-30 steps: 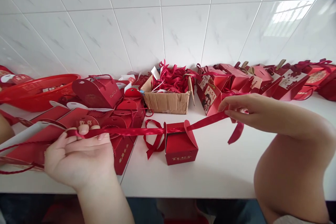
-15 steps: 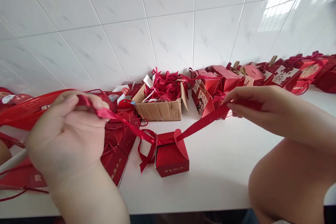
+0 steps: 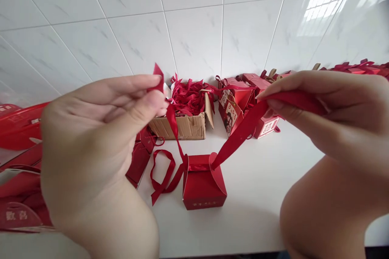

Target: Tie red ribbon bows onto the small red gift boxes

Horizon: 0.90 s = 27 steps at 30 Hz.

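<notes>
A small red gift box [image 3: 204, 190] with gold lettering stands on the white table, between and below my hands. Red ribbon [image 3: 238, 139] passes through the slots at its top and rises to both sides. My left hand [image 3: 106, 129] pinches one part of the ribbon between thumb and fingers, a short pointed tip sticking up. On the other side my right hand [image 3: 328, 109] is closed on the ribbon, which runs down taut to the box. A loose loop of ribbon [image 3: 173, 172] lies on the table left of the box.
Behind the box, a cardboard box [image 3: 182, 128] holds many red ribbons. Red gift boxes [image 3: 232, 117] line the tiled wall toward the right. More red boxes and bags [image 3: 22, 210] cover the left side of the table [image 3: 249, 218].
My left hand has moved right and up, turning its pinch so the ribbon tip points upward. My right hand keeps its hold, slightly higher. The ribbon's left side now rises more steeply.
</notes>
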Motion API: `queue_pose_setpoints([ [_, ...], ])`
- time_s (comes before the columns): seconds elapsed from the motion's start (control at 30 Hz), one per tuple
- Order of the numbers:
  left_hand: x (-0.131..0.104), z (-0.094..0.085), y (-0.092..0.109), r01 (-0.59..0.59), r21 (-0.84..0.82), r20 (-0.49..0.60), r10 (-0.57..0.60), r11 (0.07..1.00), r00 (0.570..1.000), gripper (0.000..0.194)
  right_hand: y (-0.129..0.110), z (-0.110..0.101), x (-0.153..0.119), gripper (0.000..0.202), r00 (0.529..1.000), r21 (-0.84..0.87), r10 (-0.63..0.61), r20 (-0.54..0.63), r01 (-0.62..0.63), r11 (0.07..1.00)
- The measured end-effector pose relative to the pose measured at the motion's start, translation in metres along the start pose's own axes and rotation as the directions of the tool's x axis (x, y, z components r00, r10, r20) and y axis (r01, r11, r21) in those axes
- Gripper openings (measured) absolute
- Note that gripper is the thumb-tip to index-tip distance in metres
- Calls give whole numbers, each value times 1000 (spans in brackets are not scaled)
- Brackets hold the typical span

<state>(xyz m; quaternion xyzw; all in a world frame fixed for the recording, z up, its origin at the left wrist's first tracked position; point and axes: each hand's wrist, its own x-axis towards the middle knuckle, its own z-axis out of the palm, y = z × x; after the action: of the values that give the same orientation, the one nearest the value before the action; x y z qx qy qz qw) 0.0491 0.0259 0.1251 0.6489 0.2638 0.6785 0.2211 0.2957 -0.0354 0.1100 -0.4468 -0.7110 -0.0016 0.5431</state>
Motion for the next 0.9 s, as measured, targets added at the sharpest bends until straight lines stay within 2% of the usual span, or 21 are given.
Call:
queue_pose_setpoints([
  [0.07,-3,4,3,-19,60,4,19,998,1000,28,-2,1,0,23,998,22,15,-57,-14,1000],
  [0.17,-4,9,4,-64,66,-29,66,996,997,24,-6,8,2,17,985,118,72,-157,-54,992],
  [0.33,-1,12,-3,-87,-43,-53,84,995,995,19,-3,29,15,16,958,451,189,-214,-75,890],
  [0.43,2,14,-13,-74,-119,-58,68,990,996,18,7,40,22,23,953,552,208,-222,-53,832],
  [0.67,5,24,-35,-66,-195,-100,47,979,994,10,21,58,27,17,943,532,184,-279,-8,847],
  [0.77,3,28,-36,-49,-208,-85,32,977,996,10,20,62,26,10,937,475,141,-318,29,880],
  [0.9,1,28,-32,-79,-180,-72,67,980,995,15,17,64,25,14,916,447,108,-385,83,891],
])
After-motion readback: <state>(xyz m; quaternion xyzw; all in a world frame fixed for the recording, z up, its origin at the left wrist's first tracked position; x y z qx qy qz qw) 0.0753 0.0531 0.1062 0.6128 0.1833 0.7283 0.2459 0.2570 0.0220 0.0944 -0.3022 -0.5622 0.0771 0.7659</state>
